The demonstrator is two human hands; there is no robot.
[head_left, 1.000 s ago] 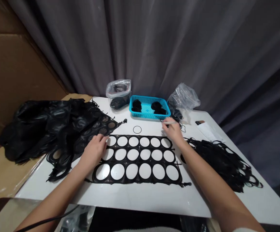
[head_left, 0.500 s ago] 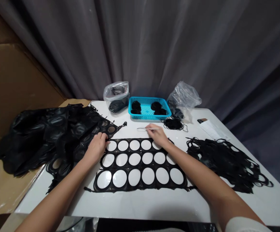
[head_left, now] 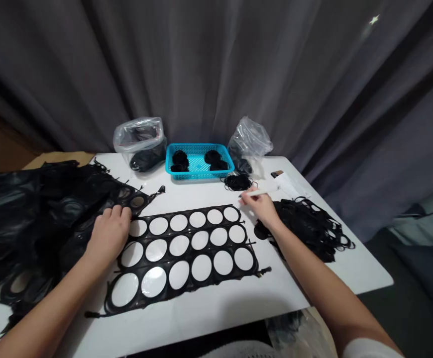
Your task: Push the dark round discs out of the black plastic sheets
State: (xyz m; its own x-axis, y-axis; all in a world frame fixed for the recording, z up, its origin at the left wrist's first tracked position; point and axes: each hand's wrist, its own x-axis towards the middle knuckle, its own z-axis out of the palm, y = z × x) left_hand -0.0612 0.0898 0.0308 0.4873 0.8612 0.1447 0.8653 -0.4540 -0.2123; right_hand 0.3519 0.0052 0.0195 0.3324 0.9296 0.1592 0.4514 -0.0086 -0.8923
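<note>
A black rubber sheet [head_left: 186, 256] with three rows of round holes lies flat on the white table [head_left: 216, 308]. My left hand [head_left: 109, 233] rests on the sheet's upper left corner, fingers curled down onto it. My right hand [head_left: 261, 206] is just off the sheet's upper right corner, pinched on a thin white stick-like tool [head_left: 263, 193] that points left to right. A small bundle of thin black rings [head_left: 237, 182] lies just beyond that hand.
A blue basket [head_left: 199, 160] with black ring bundles stands at the back, with a plastic bag [head_left: 141, 143] to its left and another plastic bag [head_left: 249, 144] to its right. A heap of black sheets [head_left: 33, 209] fills the left; black scrap webbing [head_left: 308, 228] lies right. Grey curtain behind.
My right hand with the tool moved from above the sheet's top row to its upper right corner, near the ring bundle. The view turned right. My left hand stayed on the sheet's corner.
</note>
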